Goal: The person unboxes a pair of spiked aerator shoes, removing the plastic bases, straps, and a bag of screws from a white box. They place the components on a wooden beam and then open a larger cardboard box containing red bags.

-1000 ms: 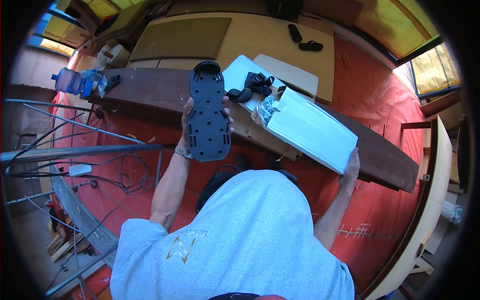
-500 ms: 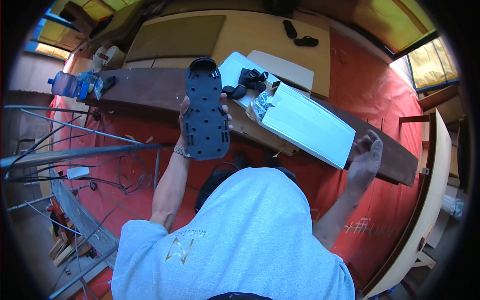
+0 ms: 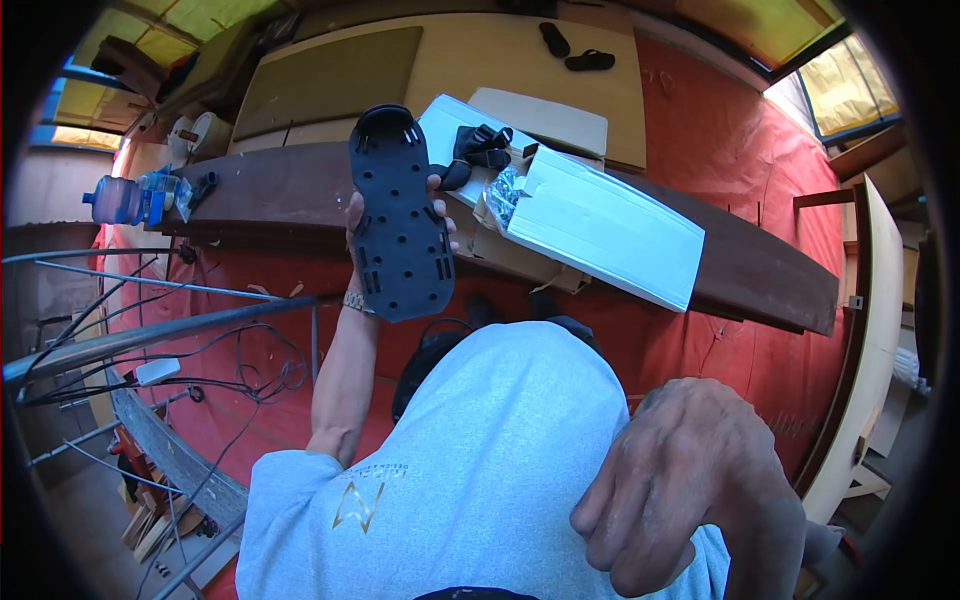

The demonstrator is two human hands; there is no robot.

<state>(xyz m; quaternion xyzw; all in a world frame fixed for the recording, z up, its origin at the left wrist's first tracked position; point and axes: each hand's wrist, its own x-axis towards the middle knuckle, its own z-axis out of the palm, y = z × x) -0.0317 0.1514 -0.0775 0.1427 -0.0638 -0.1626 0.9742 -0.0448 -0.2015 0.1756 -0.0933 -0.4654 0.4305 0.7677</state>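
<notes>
Left hand (image 3: 353, 218): you grip the black spiked sole (image 3: 400, 215) above the bench (image 3: 270, 185).
Right hand (image 3: 690, 480): loosely curled, empty.

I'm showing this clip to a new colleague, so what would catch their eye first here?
The black spiked sole, held up by the left hand at centre left, stands out first. Next comes the right hand, looming large at lower right with its fingers curled. Behind the sole, an open white box with black straps lies on a dark wooden plank.
</notes>
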